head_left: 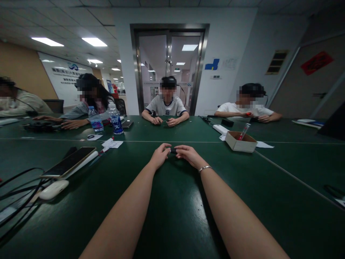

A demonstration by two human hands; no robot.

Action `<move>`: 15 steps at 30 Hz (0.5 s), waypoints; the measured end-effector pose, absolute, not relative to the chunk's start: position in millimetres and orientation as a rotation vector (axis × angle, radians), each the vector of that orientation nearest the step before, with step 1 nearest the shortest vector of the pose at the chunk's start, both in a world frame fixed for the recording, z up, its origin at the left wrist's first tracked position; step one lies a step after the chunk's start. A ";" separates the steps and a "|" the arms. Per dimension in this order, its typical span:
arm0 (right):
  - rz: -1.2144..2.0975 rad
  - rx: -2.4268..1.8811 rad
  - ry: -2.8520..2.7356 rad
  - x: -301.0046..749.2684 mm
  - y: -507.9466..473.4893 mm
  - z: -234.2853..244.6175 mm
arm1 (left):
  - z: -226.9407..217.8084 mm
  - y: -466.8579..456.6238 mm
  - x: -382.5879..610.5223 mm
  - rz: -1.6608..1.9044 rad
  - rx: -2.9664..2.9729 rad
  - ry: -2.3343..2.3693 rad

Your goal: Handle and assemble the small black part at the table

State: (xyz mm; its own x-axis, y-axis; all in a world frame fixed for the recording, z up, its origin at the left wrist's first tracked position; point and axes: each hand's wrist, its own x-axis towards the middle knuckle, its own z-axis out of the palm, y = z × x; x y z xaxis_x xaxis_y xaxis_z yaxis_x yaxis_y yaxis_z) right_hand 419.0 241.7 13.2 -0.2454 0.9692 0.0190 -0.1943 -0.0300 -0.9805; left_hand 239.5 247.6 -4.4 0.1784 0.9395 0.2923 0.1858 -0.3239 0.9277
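Both arms reach forward over the dark green table (pixel 172 216). Between my fingertips is a small dark object (pixel 173 150) with a shiny metallic bit at its left end; it is too small to name. My left hand (pixel 161 155) pinches that metallic end between thumb and fingers. From the other side, my right hand (pixel 188 154) grips the dark part, a silver bracelet (pixel 205 168) on its wrist. The object is held just above the tabletop, and my fingers hide part of it.
Left lie a phone (pixel 70 162), a white rounded device (pixel 54 190) and black cables (pixel 24 194). Two bottles (pixel 115 120) stand beyond. A small box (pixel 240 142) holding a red-and-clear tube is at right. Several people sit around the table, one directly opposite (pixel 167 104).
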 end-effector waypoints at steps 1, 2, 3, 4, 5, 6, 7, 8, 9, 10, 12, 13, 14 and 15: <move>1.483 -0.940 -1.229 419.0 242.0 13.0 | -3.7 246.9 239.7 1.225 1.672 1.088; 1.487 -0.943 -1.230 419.1 242.2 12.9 | -3.2 246.3 239.8 1.223 1.673 1.086; 1.490 -0.945 -1.234 419.3 242.3 12.9 | -2.8 245.8 239.9 1.207 1.672 1.079; 1.490 -0.945 -1.238 419.4 242.2 13.0 | -2.7 245.6 239.9 1.192 1.670 1.073; 1.489 -0.944 -1.240 419.6 242.0 13.3 | -2.8 245.6 239.8 1.179 1.670 1.069; 1.487 -0.943 -1.242 419.7 241.6 13.6 | -3.2 245.8 239.7 1.184 1.670 1.073; 1.486 -0.942 -1.242 419.8 241.2 14.0 | -3.7 246.2 239.6 1.197 1.675 1.076; 1.486 -0.942 -1.240 419.8 240.7 14.4 | -4.4 246.8 239.4 1.209 1.681 1.079; 1.488 -0.943 -1.239 419.9 240.3 14.7 | -5.0 247.4 239.3 1.213 1.685 1.078; 1.490 -0.943 -1.238 419.9 240.1 14.9 | -5.7 247.9 239.3 1.204 1.687 1.076; 1.492 -0.938 -1.235 419.8 240.1 14.7 | -6.5 248.7 239.4 1.186 1.677 1.078; 1.493 -0.936 -1.233 419.8 240.5 14.4 | -6.5 248.7 239.6 1.187 1.670 1.083; 1.493 -0.934 -1.232 419.8 240.9 14.0 | -6.3 248.5 239.8 1.202 1.665 1.090; 1.493 -0.934 -1.229 419.9 241.4 13.6 | -5.8 248.0 240.0 1.219 1.665 1.092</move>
